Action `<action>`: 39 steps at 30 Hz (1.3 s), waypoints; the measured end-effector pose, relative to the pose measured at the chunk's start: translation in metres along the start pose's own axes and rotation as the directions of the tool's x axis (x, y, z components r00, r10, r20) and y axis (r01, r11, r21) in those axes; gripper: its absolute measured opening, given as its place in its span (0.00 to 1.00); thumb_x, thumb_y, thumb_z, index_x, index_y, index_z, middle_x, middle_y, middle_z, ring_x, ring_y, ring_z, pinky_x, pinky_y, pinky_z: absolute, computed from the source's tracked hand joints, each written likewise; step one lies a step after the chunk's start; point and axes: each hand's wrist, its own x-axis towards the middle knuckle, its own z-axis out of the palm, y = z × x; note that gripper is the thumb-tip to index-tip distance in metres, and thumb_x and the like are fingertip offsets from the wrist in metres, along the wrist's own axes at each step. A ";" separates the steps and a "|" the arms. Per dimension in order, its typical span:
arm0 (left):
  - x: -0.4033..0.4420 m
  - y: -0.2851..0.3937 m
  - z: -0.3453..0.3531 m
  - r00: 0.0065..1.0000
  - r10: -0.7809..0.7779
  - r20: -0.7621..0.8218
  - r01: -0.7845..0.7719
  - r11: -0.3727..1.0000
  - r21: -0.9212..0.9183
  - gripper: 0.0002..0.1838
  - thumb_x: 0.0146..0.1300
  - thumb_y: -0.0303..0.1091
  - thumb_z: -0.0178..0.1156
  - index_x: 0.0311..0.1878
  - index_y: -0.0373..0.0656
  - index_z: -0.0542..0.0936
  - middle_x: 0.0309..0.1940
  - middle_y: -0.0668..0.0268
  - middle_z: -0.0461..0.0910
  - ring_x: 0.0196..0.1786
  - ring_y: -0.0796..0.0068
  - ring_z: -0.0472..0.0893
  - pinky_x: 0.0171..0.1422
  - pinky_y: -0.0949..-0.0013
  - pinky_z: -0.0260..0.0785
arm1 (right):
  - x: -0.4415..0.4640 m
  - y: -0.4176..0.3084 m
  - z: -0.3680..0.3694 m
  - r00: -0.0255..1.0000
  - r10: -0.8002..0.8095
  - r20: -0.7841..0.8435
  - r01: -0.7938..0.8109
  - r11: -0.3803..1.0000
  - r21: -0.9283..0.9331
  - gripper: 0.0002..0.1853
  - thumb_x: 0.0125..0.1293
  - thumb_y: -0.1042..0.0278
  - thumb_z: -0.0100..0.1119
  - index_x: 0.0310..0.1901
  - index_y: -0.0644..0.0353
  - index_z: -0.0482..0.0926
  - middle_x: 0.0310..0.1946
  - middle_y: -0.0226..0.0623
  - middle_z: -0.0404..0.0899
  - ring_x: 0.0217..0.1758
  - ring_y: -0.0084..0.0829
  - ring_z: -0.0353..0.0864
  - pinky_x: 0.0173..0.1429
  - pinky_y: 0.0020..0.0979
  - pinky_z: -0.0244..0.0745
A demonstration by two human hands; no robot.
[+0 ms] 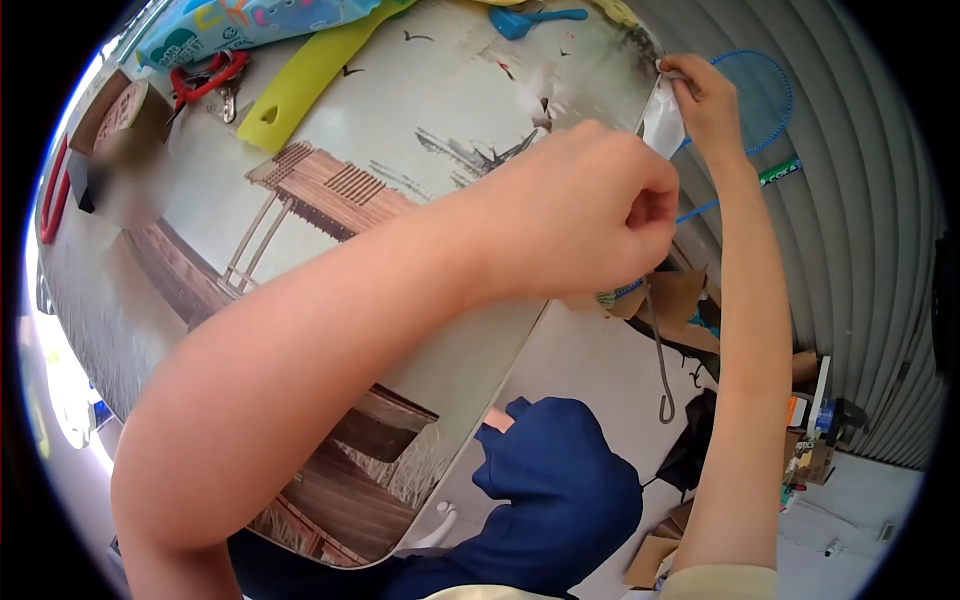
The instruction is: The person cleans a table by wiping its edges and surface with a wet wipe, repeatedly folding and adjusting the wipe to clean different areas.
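Note:
My left hand [585, 215] is closed in a fist over the table's right edge, its arm crossing the printed tabletop [380, 120]. Whatever the fist holds, if anything, is hidden. Just below it a thin metal rod with a hooked end [660, 360] hangs down; I cannot tell whether the hand touches it. Higher and farther right, the fingers of my right hand [705, 100] pinch a thin whitish, translucent piece [662, 122] by its top. This piece hangs beside the table edge.
Red-handled scissors [210, 78], keys [229, 103], a tape roll [130, 115], a yellow-green strip [305, 85], a blue scoop [530, 22] and a light-blue package [245, 25] lie on the table. A blue racket [755, 95] leans against the ribbed wall [850, 200]. Boxes [655, 560] stand below.

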 end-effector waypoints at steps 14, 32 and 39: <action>0.007 -0.005 -0.003 0.970 -0.115 -0.213 0.069 0.975 -0.210 0.17 0.66 0.38 0.50 0.35 0.31 0.80 0.23 0.54 0.79 0.26 0.63 0.78 0.38 0.60 0.73 | -0.045 -0.095 -0.010 0.996 -0.090 -0.017 0.091 0.989 0.113 0.13 0.56 0.85 0.54 0.41 0.63 0.82 0.38 0.39 0.84 0.41 0.37 0.85 0.45 0.32 0.78; 0.015 -0.017 -0.010 0.965 -0.206 -0.163 0.137 0.924 -0.357 0.13 0.65 0.38 0.54 0.29 0.40 0.78 0.25 0.70 0.75 0.29 0.79 0.69 0.34 0.71 0.64 | -0.117 -0.248 -0.026 0.993 -0.093 0.076 0.071 0.965 0.252 0.12 0.53 0.85 0.57 0.40 0.65 0.80 0.37 0.44 0.80 0.40 0.47 0.80 0.43 0.41 0.77; -0.002 0.033 -0.018 0.909 -0.337 -0.245 0.343 0.939 -0.020 0.13 0.67 0.35 0.55 0.46 0.38 0.85 0.31 0.63 0.82 0.35 0.73 0.80 0.42 0.69 0.74 | -0.130 -0.255 -0.024 0.988 0.127 0.085 -0.150 0.910 0.386 0.08 0.62 0.79 0.61 0.43 0.65 0.79 0.38 0.41 0.82 0.40 0.38 0.82 0.43 0.34 0.76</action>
